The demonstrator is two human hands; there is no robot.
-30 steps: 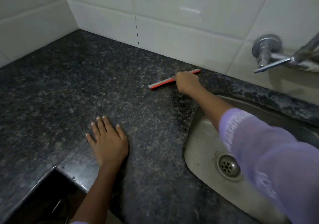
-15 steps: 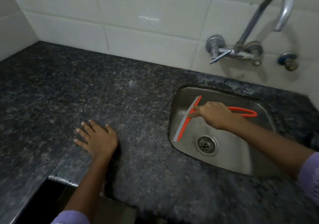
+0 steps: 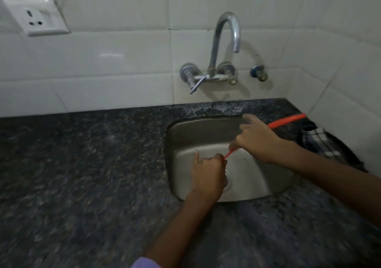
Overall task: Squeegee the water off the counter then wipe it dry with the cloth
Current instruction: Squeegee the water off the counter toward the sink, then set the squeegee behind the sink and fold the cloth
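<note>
Squeegee (image 3: pixel 285 119) in orange hangs over the steel sink (image 3: pixel 206 131), held by both grips at once. Only one view, the head camera, shows the scene, looking down from above.

The right grip (image 3: pixel 256 140) is closed around the middle of the orange handle; its index finger sticks out toward the sink's back rim while the other fingers curl round the shaft. From this grip the handle runs up and to the right, ending just short of the tiled wall (image 3: pixel 123 65). Down and to the left of it, a thin orange stretch crosses the short gap to the left grip (image 3: pixel 208 171), which is closed on the squeegee's lower end with its fingers curled. The blade itself is hidden behind that grip, so how it lies cannot be told.

Directly under the left grip sits the drain, mostly covered by it. Right of the right grip, on the dark speckled counter (image 3: pixel 82 164), lies a checked cloth (image 3: pixel 321 141), near the handle's far end. Above both grips a curved tap (image 3: pixel 225 38) is fixed to the wall, and far to the left of them is a white socket plate (image 3: pixel 37 18).
</note>
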